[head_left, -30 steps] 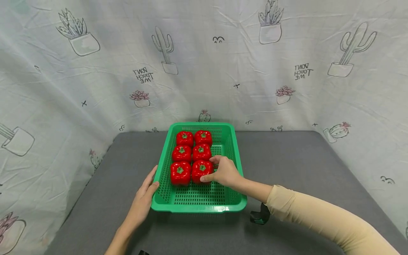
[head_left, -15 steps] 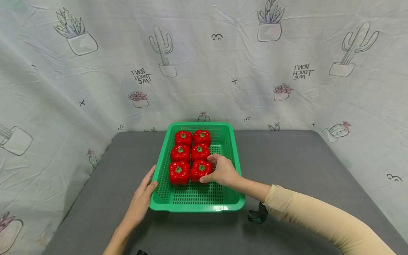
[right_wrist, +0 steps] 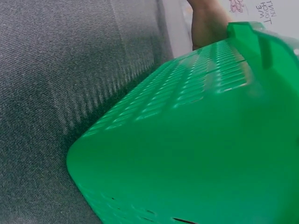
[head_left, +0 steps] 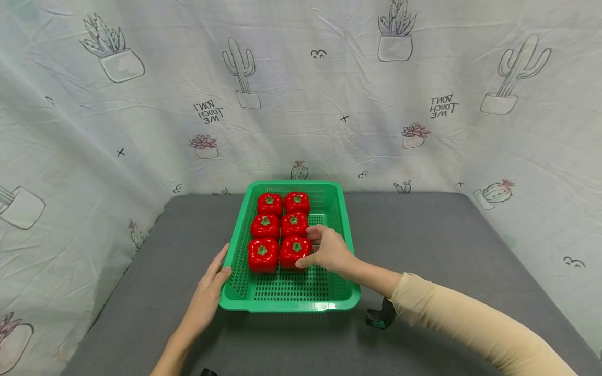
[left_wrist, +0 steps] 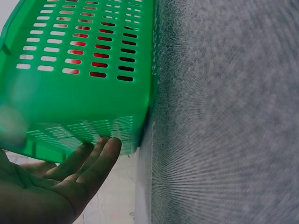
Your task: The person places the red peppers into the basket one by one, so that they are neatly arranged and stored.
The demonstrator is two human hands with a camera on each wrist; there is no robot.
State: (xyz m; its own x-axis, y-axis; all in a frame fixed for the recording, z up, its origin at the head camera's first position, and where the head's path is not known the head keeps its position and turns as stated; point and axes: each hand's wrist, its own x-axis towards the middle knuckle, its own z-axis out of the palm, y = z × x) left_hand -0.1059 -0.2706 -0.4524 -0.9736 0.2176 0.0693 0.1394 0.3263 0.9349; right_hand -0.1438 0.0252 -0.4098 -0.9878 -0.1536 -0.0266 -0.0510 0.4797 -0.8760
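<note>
Several glossy red bell peppers (head_left: 264, 227) with green stems stand upright in two columns in a green perforated plastic basket (head_left: 291, 306). My right hand (head_left: 329, 254) reaches over the basket's right rim and grips the front right bell pepper (head_left: 292, 251); its thumb lies at the front, its fingers at the back right side. At the left rim, my left hand (head_left: 210, 292) touches the basket with the thumb on the edge. In the left wrist view its fairly straight fingers (left_wrist: 96, 165) lie against the outer wall below the rim. The right wrist view hides the right hand behind the basket wall.
The basket sits on a grey table (head_left: 409, 235). Bare basket floor shows along its right side and front. A white curtain (head_left: 301, 94) printed with potted cacti hangs behind and at both sides. A black wrist device (head_left: 382, 315) hangs under the right wrist.
Both hands keep their places at the basket and the bell pepper. The whole scene shifts slightly left in the head view, and the peppers keep their arrangement.
</note>
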